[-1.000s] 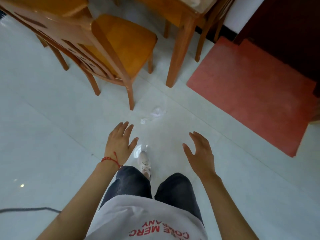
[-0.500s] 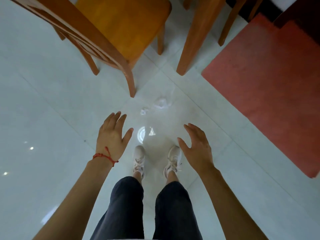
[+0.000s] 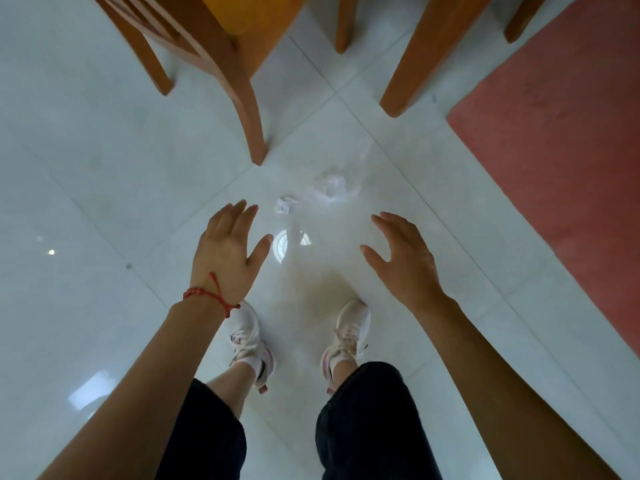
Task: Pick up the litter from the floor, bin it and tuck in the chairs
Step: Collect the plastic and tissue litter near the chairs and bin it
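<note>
Two bits of white crumpled litter lie on the pale tiled floor: a small scrap [image 3: 284, 205] and a larger wad [image 3: 331, 187] to its right. My left hand [image 3: 229, 251], with a red string at the wrist, hovers with fingers spread just below and left of the small scrap. My right hand [image 3: 401, 259] hangs with relaxed fingers below and right of the wad. Neither hand holds anything. A wooden chair [image 3: 221, 60] stands at the top left, its near leg close to the litter.
A wooden table leg [image 3: 415, 60] stands at the top right, with further legs behind it. A red mat [image 3: 561, 133] covers the floor on the right. My two white shoes [image 3: 348, 332] stand on the tiles below the litter.
The view has dropped closer to the floor. The chair, the table leg and the litter appear larger and nearer. Both hands have stayed empty and have come closer to the litter.
</note>
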A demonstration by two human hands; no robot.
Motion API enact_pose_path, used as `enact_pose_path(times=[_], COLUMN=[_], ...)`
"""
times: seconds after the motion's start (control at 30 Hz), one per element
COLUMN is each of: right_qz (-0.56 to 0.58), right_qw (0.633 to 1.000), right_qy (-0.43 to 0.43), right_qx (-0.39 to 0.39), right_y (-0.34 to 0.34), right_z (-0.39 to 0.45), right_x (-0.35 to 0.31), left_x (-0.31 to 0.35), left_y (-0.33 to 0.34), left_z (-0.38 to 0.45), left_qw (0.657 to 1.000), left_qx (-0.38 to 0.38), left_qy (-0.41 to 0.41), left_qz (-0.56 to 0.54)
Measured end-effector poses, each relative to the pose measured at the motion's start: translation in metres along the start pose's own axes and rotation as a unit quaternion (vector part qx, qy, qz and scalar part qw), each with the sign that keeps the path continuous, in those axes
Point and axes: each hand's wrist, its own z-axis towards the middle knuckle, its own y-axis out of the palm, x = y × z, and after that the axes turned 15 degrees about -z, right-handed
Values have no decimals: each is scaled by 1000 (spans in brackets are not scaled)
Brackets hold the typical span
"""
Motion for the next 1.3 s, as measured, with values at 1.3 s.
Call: enact_pose_path(times=[1.3], right_qz=[-128], right_qw=[967], right_qy=[-169], right_qx=[139], right_y=[233], right_z=[265], right_x=[81], left_x=[-254], left_y=[296], left_z=[180], left_qw=[985], left_qx=[114], left_qy=[-19], left_qz=[-128])
